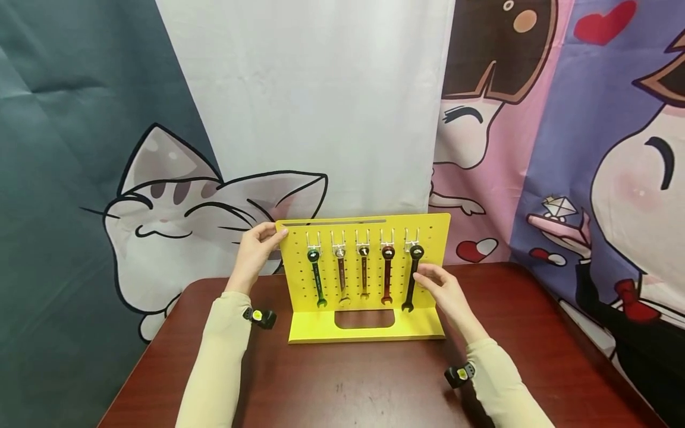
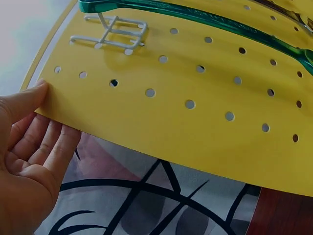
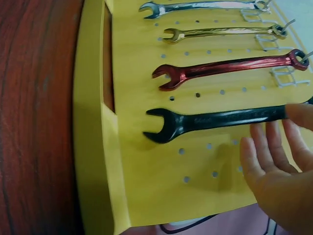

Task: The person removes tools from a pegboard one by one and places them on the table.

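Note:
A yellow pegboard stand [image 1: 364,327] holds several wrenches on white wire hooks: green [image 1: 318,279], silver [image 3: 210,6], gold [image 3: 225,32], red [image 3: 230,67] and, at the right end, black [image 1: 411,279]. My left hand [image 1: 254,252] grips the board's upper left corner, thumb on the front and fingers behind the edge, as the left wrist view shows [image 2: 34,152]. With thumb and fingers, my right hand [image 1: 446,297] pinches the black wrench [image 3: 220,119] by its upper shaft; its ring end is by the hook. In the right wrist view that hand [image 3: 283,166] hides part of the shaft.
The stand is on a dark red wooden table [image 1: 342,380]. Behind hangs a cloth backdrop [image 1: 321,119] with cartoon figures. A black wrist camera sits on each sleeve, left [image 1: 260,317] and right [image 1: 459,375].

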Tool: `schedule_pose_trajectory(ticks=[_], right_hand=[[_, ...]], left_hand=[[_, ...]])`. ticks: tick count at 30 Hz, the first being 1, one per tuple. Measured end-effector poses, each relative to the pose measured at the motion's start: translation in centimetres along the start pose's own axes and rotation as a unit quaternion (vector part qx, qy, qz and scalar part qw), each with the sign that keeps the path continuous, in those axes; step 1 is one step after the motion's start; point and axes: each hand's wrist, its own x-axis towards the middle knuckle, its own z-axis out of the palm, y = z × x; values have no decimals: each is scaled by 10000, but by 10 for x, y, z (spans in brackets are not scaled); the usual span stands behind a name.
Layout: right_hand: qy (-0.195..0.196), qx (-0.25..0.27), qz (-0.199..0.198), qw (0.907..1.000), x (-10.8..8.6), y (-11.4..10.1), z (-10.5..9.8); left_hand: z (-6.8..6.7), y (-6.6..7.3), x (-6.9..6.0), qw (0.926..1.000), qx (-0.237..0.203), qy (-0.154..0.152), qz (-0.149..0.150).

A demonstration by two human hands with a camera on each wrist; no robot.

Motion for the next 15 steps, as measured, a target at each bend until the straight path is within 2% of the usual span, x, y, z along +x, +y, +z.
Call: schedule_pose_trajectory(ticks=[5,11,15], right_hand=[[-44,205,94,9997,6,5,0],[-52,433,-227,9988,9,7,1],[-62,313,-400,9987,5,6,-1]], left_hand=[[5,-1,0,10000,23,90,0],[6,-3,1,9997,120,207,109],[3,-4,0,9995,199,225,62]])
